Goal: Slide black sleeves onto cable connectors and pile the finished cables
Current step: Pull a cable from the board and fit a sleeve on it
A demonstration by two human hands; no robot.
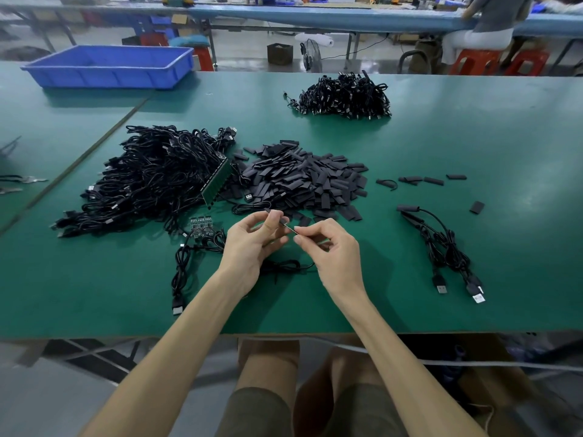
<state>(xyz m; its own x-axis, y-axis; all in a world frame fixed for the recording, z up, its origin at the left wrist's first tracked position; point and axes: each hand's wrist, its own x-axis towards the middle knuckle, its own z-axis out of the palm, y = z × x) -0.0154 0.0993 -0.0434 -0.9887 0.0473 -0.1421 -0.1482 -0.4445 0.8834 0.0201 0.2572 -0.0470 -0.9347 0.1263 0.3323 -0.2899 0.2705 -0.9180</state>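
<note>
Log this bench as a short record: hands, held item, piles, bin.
left hand: pinches one end of a thin black piece
right hand: pinches its other end
held piece: seen edge-on between the hands; sleeve or connector, cannot tell
sleeve pile: loose black sleeves, centre of table
large cable pile: left of the sleeves
small cable bundle: right of the hands
far cable pile: back of table
blue bin: far left
table: green top

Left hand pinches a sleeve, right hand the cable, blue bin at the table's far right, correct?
No: the head view shows the blue bin at the far left. The left hand does pinch a sleeve, the right hand the cable.
</note>
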